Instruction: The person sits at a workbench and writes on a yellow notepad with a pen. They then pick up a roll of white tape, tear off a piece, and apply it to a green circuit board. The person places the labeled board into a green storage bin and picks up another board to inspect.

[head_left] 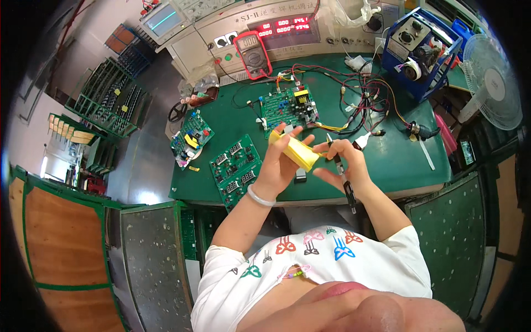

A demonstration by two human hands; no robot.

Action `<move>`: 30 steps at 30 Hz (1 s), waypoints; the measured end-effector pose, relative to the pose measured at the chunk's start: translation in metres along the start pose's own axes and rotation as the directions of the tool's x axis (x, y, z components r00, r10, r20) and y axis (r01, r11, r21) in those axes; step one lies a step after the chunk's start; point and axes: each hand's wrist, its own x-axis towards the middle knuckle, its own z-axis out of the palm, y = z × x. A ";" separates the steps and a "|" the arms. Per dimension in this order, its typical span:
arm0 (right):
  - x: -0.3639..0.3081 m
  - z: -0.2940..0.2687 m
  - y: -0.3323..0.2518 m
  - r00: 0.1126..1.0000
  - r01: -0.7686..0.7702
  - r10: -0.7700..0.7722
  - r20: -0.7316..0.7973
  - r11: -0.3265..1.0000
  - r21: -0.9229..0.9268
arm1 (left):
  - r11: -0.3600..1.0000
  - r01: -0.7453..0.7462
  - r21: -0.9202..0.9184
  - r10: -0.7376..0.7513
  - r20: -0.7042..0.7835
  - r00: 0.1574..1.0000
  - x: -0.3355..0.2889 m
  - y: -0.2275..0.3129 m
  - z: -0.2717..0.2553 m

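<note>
Looking at the yellow pad (300, 152) first, since it's the thing being handled: it's held up just on the near side of the wired circuit board (274, 105), between the two hands. It could be stacked or folded paper, but the exact make can't be told. Pretty light, by the look of it, stiff enough as a block but probably easily creased along the edges if squeezed hard. Not much slip would be expected if the surface is as dry and papery as it seems, and nothing about it looks fragile. Best taken by the long sides around the middle, with a soft pinch, so the corners aren't crumpled

As for the grip, the yellow pad is held in the left hand (278, 166), also on the near side of the wired circuit board. The thumb seems to be laid over one end, and the other fingers are spread out behind, so the opening is narrow, just filled by the pad

A dark pen (347, 187) is held slantwise in the right hand (353, 162), to the near right of that board. The fingers are curled by it and the thumb is stuck out apart from them. Whether the pad is also being touched by those fingertips can't be told from this angle
</note>
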 end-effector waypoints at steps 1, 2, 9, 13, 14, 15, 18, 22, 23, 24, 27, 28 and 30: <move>0.004 0.002 0.000 0.996 0.068 -0.068 -0.058 0.998 0.001 | 0.995 -0.039 0.092 0.045 -0.065 0.997 0.004 -0.001 -0.001; 0.007 -0.002 0.000 0.997 0.068 -0.070 -0.016 0.995 -0.067 | 0.995 -0.041 0.090 0.048 -0.084 0.995 0.008 -0.001 0.001; 0.020 -0.020 0.011 0.995 0.084 -0.075 0.066 0.985 -0.149 | 0.983 -0.069 0.172 0.081 -0.066 0.995 0.035 -0.001 0.017; 0.033 -0.033 0.022 0.962 -0.271 0.257 0.090 0.939 0.212 | 0.985 -0.092 0.144 0.081 0.076 0.994 0.048 -0.002 0.016; 0.038 -0.035 0.024 0.961 -0.275 0.263 0.081 0.925 0.262 | 0.986 -0.102 0.135 0.087 0.110 0.990 0.051 -0.003 0.017; 0.042 -0.036 0.025 0.960 -0.279 0.271 0.071 0.908 0.313 | 0.985 -0.107 0.136 0.091 0.121 0.989 0.052 -0.005 0.019; 0.054 -0.044 0.029 0.934 -0.352 0.343 0.096 0.848 0.395 | 0.983 -0.141 0.116 0.123 0.148 0.981 0.060 -0.006 0.022; 0.066 -0.056 0.054 0.964 -0.235 0.264 0.020 0.821 0.521 | 0.998 -0.054 -0.023 0.057 0.172 0.983 0.071 0.003 0.023; 0.070 -0.061 0.057 0.938 -0.251 0.345 -0.041 0.754 0.607 | 0.999 -0.037 -0.036 0.041 0.141 0.989 0.072 0.008 0.022; 0.078 -0.067 0.057 0.899 -0.253 0.428 -0.093 0.682 0.686 | 0.998 -0.018 -0.052 0.024 0.112 0.993 0.073 0.011 0.021; 0.089 -0.082 0.072 0.869 -0.290 0.459 -0.184 0.774 0.563 | 0.984 -0.054 0.169 0.070 -0.094 0.993 0.078 0.012 0.013; 0.090 -0.082 0.072 0.884 -0.301 0.434 -0.175 0.814 0.497 | 0.965 -0.048 0.258 0.089 -0.150 0.985 0.080 0.012 0.009; 0.095 -0.081 0.072 0.908 -0.283 0.379 -0.180 0.869 0.406 | 0.960 -0.052 0.277 0.102 -0.169 0.980 0.086 0.012 0.006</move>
